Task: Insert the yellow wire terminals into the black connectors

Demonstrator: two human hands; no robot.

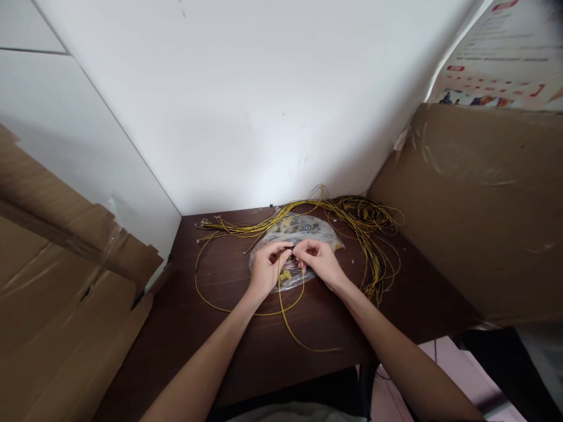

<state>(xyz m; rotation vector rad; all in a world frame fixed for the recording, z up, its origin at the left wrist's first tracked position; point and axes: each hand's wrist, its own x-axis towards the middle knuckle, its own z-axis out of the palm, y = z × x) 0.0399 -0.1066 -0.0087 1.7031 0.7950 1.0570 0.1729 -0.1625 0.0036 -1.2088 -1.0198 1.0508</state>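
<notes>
Taking my pinch as the clock's centre, with twelve toward the white wall [272, 117], I have my left hand [264, 268] at eight o'clock and my right hand [322, 262] at four, fingers closed from both sides on a small black piece [291, 248]; I judge that paired grip steadies something so tiny. Its own long axis is too small to tell. The thing sits just above a clear plastic bag [323, 225], whose yellow pieces [285, 274] lie handily under me, probably for easy reach. One yellow wire strand [319, 350] drops from my left fingers toward six, then bends so its tip points to three. Another strand [196, 281] hangs below my right fingers and curves round through seven to ten; whether both are one wire I cannot tell. The wire bundle [358, 214] arches over the table [167, 334] beyond the bag, ends toward ten, coils at two, and a tail reaching four, likely kept aside against tangling.
</notes>
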